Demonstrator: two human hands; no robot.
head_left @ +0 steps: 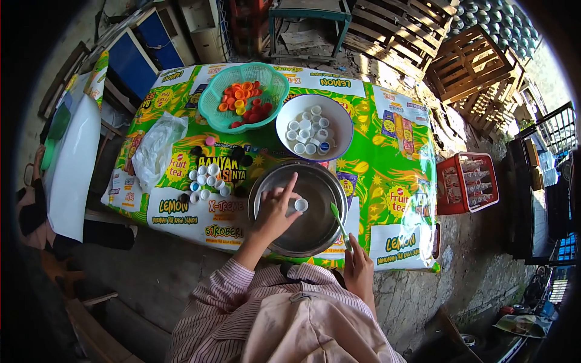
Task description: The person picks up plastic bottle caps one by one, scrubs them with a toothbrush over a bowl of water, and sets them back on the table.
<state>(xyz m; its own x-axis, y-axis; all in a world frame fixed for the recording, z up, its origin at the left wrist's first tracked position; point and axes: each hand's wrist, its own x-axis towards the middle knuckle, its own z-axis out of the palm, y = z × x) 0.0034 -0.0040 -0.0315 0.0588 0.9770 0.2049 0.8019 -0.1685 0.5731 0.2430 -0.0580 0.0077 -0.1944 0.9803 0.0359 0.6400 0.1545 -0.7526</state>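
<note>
Over a metal basin (258,181), my left hand (275,213) pinches a white bottle cap (301,205) between thumb and a finger, its index finger stretched out. My right hand (359,266) is closed around the lower handle of a green toothbrush (341,224), whose head reaches over the basin's right side. Behind the basin, a white bowl (349,124) holds several white caps. A green plastic basket (209,115) contains orange, red and yellow caps. Left of the basin lie several loose white caps (211,180) and black caps (246,160).
A crumpled clear plastic bag (158,151) lies on the left of the table, which has a green printed cover (387,172). To the right stands a red crate (448,187). Wooden pallets (472,69) lean at the back right. Another person's arm (37,163) shows at far left.
</note>
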